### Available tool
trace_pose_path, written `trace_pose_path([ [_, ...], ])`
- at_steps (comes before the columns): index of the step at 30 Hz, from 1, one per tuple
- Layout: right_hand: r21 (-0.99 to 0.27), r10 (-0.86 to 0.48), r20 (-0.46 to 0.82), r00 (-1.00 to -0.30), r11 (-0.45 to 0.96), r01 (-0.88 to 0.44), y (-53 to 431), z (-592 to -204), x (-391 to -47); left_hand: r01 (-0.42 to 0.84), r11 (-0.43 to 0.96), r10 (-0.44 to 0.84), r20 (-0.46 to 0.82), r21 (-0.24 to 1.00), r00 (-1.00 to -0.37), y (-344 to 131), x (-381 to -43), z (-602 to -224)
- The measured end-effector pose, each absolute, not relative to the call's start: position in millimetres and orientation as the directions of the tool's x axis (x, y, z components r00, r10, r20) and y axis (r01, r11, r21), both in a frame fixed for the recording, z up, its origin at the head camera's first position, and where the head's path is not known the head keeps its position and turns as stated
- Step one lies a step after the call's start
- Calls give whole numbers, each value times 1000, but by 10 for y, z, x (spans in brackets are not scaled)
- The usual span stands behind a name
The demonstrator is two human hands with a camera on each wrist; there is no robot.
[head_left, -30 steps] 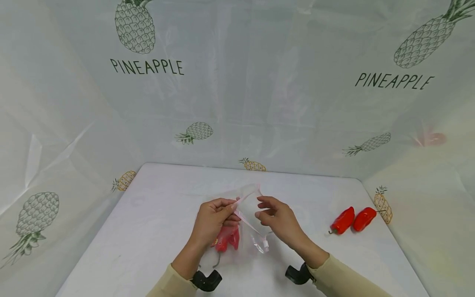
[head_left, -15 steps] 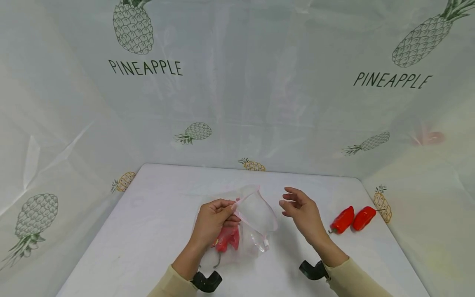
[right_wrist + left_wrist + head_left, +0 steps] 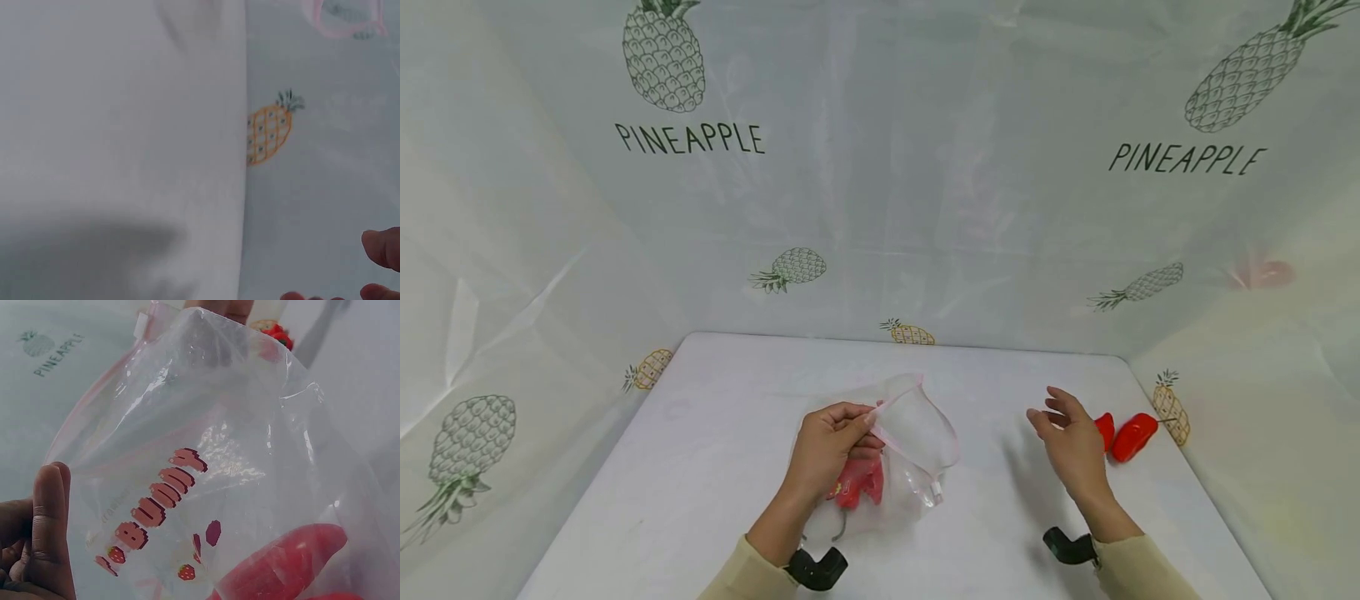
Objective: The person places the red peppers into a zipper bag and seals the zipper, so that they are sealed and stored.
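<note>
My left hand [image 3: 829,442] pinches the pink-edged rim of a clear zip bag [image 3: 917,429], whose mouth gapes toward the right. The white slider [image 3: 936,492] hangs at the bag's lower right corner. Inside, red peppers [image 3: 861,482] lie at the bottom; one pepper [image 3: 284,565] shows through the plastic in the left wrist view, below red "BUNNY" lettering. My right hand [image 3: 1070,442] is over the table with loosely bent fingers and nothing in them. Just beyond it are two loose red peppers, the left pepper [image 3: 1105,429] partly hidden by the hand, the right pepper [image 3: 1135,437] mostly visible.
A white table [image 3: 715,433] carries everything. Behind and on both sides hangs a pale sheet [image 3: 925,167] printed with pineapples. Each wrist wears a black mount, such as the left mount [image 3: 817,569].
My right hand has left the bag's opening and moved right, toward the loose peppers. The bag's mouth has spread wider on that side. My left hand keeps its pinch on the rim.
</note>
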State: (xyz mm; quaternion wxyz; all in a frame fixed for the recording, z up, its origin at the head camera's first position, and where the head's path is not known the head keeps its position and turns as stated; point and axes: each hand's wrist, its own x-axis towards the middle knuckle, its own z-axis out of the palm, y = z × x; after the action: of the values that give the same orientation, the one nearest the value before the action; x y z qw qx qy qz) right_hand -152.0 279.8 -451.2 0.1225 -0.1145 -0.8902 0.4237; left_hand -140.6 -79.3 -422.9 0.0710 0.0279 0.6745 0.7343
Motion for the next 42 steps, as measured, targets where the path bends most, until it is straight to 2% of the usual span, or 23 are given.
trace_pose_path([
  [9,-759,500,101,-860,598,258,3229,-4713,-1520,-68,-81,143,-56,994,-988,-787,-1416,-4227],
  [13,-750,540,90,-837,590,300,3379,-4804,-1528,-65,-76,144,-53,995,-988,-785,-1415,-4226],
  [23,-758,532,-7,-847,550,351,3462,-4948,-1577,-73,-81,145,-61,994,-988,-785,-1421,-4242],
  [31,-788,468,-51,-882,524,324,3470,-5008,-1658,-74,-95,152,-59,993,-987,-782,-1423,-4249],
  [42,-795,483,-129,-866,471,381,3523,-4971,-1868,-77,-90,156,-62,993,-986,-789,-1416,-4253],
])
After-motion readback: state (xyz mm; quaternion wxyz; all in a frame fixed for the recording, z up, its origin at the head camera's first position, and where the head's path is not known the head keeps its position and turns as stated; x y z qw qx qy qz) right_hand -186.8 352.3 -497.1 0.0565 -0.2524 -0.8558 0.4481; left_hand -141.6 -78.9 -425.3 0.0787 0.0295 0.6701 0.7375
